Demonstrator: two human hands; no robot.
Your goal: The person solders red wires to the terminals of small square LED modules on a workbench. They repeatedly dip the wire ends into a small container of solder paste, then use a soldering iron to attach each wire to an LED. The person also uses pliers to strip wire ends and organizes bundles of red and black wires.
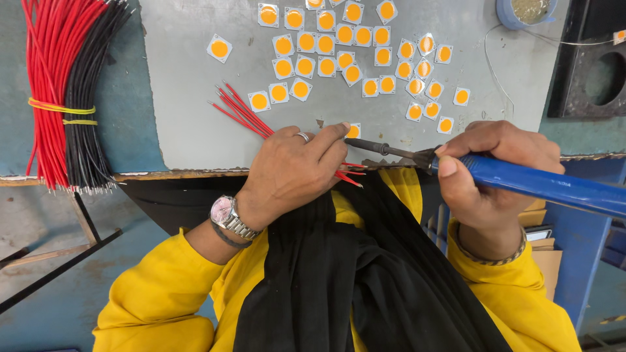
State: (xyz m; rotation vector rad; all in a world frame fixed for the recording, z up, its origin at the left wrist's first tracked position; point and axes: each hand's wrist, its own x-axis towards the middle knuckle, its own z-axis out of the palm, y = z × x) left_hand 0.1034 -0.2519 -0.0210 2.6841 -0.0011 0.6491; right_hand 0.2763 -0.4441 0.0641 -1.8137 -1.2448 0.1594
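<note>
Item in hand: one small square white chip with a round orange centre (353,130), lower centre of frame on the grey table (189,124), pinned by the left hand (291,171), whose fingers also pinch short red wires (242,111). Right hand (490,171) fingers clasp a blue-handled soldering iron (521,182), tip just beside that chip. Some thirty matching chips (339,49) lie unwired at upper centre, so most work seems left.

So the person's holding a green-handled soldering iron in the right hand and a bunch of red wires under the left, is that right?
Not quite: the soldering iron in the right hand has a blue handle, not green, as the head view shows. The rest holds: the left hand rests on the red wires.
</note>
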